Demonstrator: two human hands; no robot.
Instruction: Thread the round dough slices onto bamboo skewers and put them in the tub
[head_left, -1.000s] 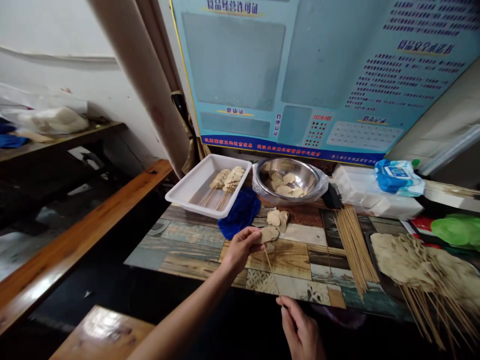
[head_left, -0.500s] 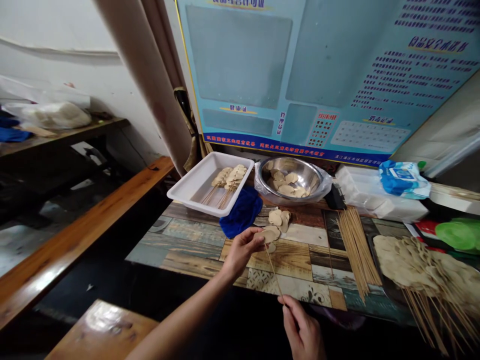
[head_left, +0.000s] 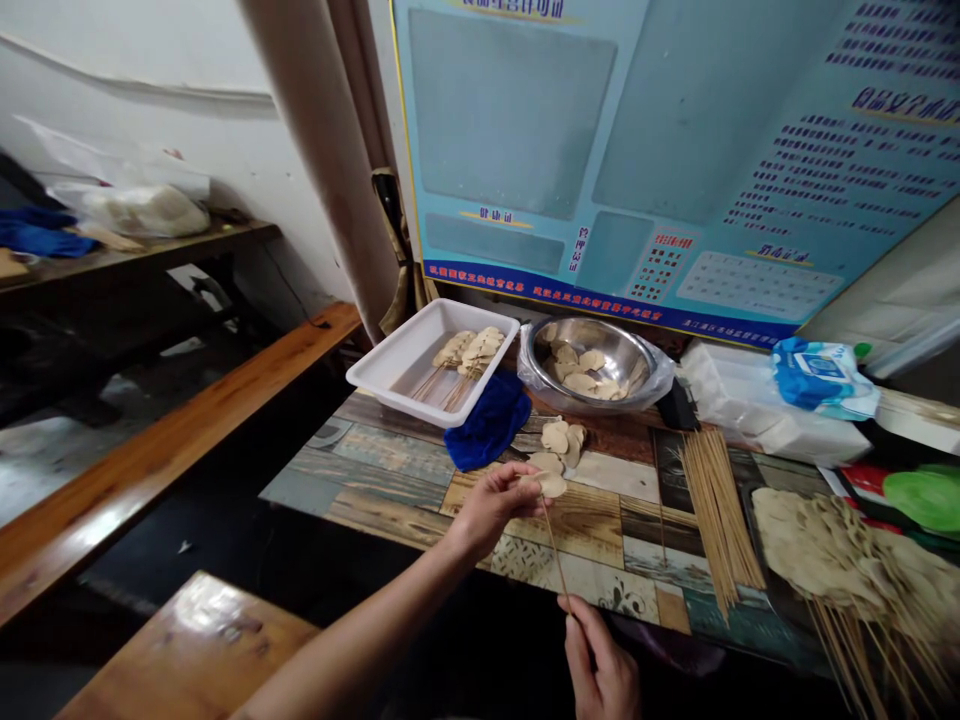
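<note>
Centre of the frame, and the left hand (head_left: pixel 499 510) has thumb and fingers pinched on a pale slice (head_left: pixel 551 484), its rounded edge poking out beyond the fingertips. Below, the right hand (head_left: pixel 604 660) grips the lower part of a thin skewer (head_left: pixel 556 555), thumb and forefinger pressed together on it; the top end meets the slice, though whether it pierces cannot be told.

Now the containers! Upper middle, a white tray (head_left: pixel 401 365) holds skewered slices; right beside it, a steel bowl (head_left: pixel 626 352) carries loose ones. Lower right, a dark tray (head_left: pixel 786 598) bears a heap of skewered slices (head_left: pixel 817 540).

And across the top, the blue board (head_left: pixel 517 120) reads 健康证, 管理员证 and 消毒记录; the blue packet's (head_left: pixel 823 375) print is too small.
</note>
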